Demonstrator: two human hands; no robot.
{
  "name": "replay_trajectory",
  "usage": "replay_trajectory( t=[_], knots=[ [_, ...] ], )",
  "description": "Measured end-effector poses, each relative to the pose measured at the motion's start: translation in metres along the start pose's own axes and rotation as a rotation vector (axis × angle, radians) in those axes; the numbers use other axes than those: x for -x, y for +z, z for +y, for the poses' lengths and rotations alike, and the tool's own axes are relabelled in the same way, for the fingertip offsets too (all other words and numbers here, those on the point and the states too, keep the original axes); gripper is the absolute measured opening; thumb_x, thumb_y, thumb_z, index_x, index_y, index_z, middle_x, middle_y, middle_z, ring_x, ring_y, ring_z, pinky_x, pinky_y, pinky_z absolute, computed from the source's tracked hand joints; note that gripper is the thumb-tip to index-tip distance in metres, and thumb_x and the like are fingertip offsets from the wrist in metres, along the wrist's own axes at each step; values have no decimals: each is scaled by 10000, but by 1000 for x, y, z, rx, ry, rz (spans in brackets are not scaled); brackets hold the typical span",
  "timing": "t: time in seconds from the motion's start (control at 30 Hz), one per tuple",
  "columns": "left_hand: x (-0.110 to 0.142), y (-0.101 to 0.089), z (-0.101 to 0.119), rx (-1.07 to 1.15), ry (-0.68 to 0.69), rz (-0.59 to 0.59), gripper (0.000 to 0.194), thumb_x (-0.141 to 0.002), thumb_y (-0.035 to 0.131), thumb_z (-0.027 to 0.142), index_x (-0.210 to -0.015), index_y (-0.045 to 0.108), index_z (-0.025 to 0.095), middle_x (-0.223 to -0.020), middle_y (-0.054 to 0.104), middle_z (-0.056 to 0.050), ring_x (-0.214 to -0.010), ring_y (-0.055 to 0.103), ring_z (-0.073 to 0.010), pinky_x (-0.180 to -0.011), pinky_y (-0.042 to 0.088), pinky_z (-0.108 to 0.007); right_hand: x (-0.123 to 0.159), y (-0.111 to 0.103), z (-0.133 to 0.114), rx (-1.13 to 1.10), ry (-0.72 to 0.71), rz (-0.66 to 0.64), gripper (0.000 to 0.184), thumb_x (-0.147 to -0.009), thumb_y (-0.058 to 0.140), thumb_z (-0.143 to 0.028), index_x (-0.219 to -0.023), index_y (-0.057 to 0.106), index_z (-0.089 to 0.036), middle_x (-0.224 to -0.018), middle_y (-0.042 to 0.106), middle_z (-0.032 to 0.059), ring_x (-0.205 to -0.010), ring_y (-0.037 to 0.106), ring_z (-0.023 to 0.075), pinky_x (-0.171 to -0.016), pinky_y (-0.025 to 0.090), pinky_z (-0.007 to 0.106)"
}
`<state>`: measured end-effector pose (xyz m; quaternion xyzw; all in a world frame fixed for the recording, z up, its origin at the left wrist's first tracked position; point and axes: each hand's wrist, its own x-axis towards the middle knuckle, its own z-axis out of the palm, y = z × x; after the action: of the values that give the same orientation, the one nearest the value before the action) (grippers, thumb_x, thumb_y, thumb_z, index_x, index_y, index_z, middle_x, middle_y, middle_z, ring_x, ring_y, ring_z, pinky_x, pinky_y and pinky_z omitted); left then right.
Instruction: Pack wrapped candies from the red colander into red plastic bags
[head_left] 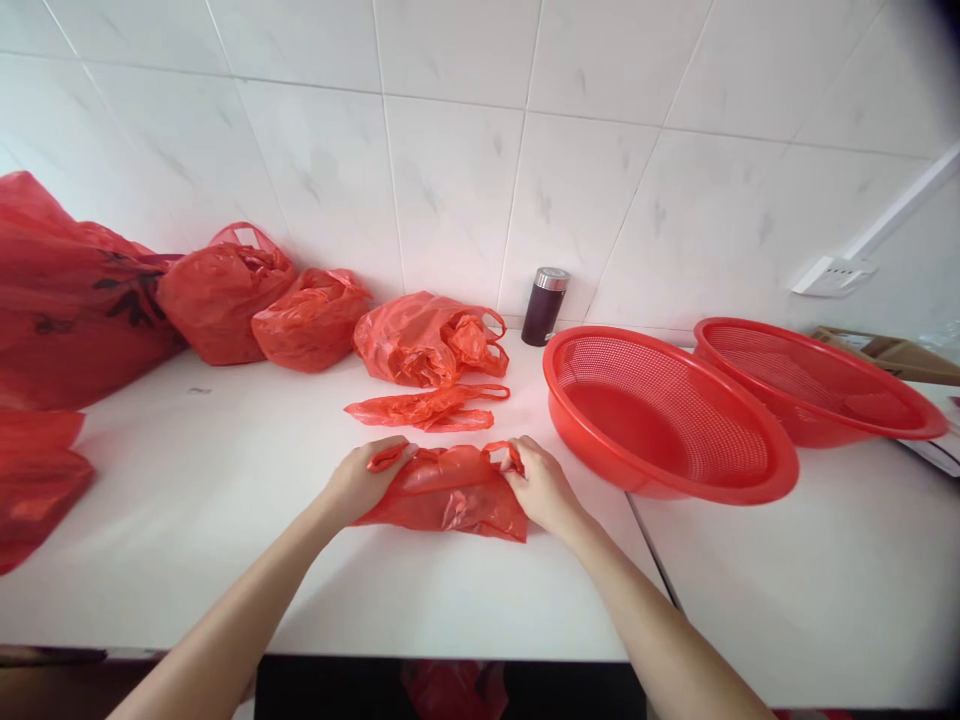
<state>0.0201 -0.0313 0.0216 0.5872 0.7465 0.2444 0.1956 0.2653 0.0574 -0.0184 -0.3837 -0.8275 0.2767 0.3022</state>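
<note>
left of the front basket [600, 455], the red bag [454, 495] stretches sideways between left hand [366, 482] and right hand [546, 487], each gripping a handle!

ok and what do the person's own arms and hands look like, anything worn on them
The left hand and right hand are both ungloved. The left forearm and right forearm are bare where visible: no sleeve, watch or bracelet shows. Some fingers are partly hidden, so rings can't be ruled out.

Perhaps a kitchen: tiled wall [457, 180], colanders [652, 420]
</note>
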Motion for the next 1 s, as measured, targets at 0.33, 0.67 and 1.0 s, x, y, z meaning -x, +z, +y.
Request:
replay_trajectory(
  t=[0.33,0.67,1.0],
  knots=[
    [33,16,-7,254,79,35,402,-919,412,504,-712,591,209,-727,617,-4,-658,563,-167,-638,448,-268,10,-19,-2,-487,197,-113,112,-778,495,-150,-739,413,-216,-743,484,-35,-685,479,128,-643,399,242],
    [21,31,14,79,49,26,292,-966,286,373,-800,492,247,-700,663,30,-596,608,-145,-588,448,-239,17,6,-27,-99,136,-111,274,-855,575,-361,-708,389,-223,-695,469,-37,-632,449,137,-605,365,264],
    [5,36,10,-341,10,73,226,-854,396,181,-883,613,238,-914,681,-81,-872,620,-268,-715,400,-343,11,21,-10,169,-16,-49,102,-875,498,-238,-774,497,-223,-793,559,7,-673,523,158,-622,384,267]
  ],
)
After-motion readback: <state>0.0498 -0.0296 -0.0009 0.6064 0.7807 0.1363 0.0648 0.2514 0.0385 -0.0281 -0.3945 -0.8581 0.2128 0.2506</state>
